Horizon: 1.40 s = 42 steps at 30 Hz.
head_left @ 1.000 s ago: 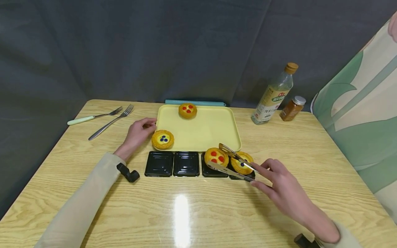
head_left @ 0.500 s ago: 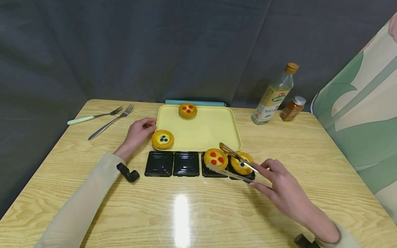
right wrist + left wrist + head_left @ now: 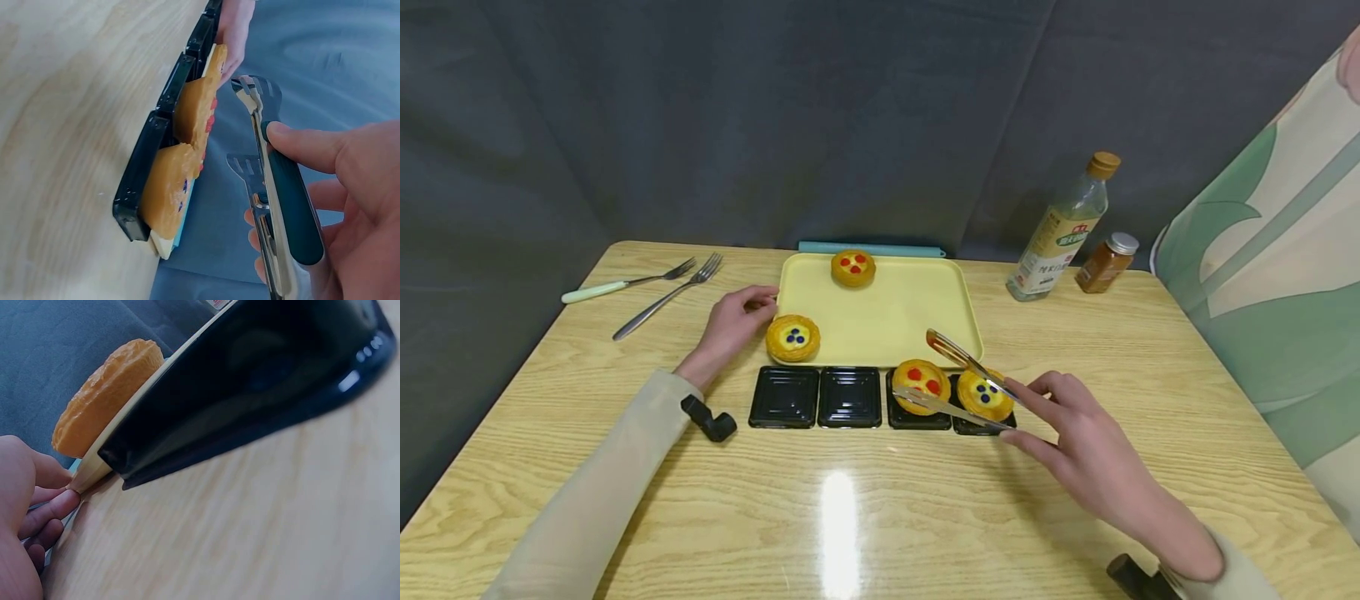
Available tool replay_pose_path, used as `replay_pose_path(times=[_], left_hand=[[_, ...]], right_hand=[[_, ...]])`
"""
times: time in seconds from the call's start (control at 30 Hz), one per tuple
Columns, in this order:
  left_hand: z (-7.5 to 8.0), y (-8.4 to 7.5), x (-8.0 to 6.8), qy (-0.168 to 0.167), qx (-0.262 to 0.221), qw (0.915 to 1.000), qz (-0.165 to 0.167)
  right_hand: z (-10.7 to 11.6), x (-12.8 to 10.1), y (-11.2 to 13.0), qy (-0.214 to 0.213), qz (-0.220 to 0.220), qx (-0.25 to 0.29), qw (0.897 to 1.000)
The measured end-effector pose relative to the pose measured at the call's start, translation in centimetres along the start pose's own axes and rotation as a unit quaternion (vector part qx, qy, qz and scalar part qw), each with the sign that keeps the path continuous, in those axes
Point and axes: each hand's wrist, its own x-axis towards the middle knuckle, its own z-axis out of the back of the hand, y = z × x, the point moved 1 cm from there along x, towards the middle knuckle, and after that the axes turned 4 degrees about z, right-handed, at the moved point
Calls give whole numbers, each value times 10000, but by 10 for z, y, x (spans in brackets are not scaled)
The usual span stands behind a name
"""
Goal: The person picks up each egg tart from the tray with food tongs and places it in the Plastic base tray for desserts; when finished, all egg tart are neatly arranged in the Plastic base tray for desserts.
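My left hand [image 3: 736,323] pinches the left edge of the pale yellow tray [image 3: 910,312]; the left wrist view shows thumb and fingers at its rim. Tongs [image 3: 294,212] with dark green grips are held in my right hand [image 3: 1086,446], their two arms spread apart. They hover above a tart with red toppings [image 3: 922,373] in the third black container, touching no tart in the right wrist view. A blue-topped tart [image 3: 986,402] sits in the fourth container, partly covered by the tongs. On the tray lie another blue-topped tart [image 3: 793,338] and a red-topped tart [image 3: 853,268].
Two black containers [image 3: 784,397] at the row's left hold nothing. Two forks [image 3: 658,304] lie at the left. A tall bottle [image 3: 1058,237] and a small brown jar [image 3: 1105,265] stand at the back right. Behind the tray lies a teal strip [image 3: 871,248].
The tongs have lifted off the red-topped tart, which stays in the third container. My left hand has kept its place at the tray.
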Motion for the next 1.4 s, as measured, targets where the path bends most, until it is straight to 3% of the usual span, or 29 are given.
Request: replay_pose_path(times=[0.37,1.1,1.4], left_hand=[[0,0,-1,8,-48,10000,-54],[1,-3,0,-4,-48,9999,-148],[1,-2,-1,20,-66,9999,-147]], right_hand=[[-4,27,6,-46,187,174,9997],[-37,101,35,502,299,627,9963],[-56,120,45,784,301,489,9953]])
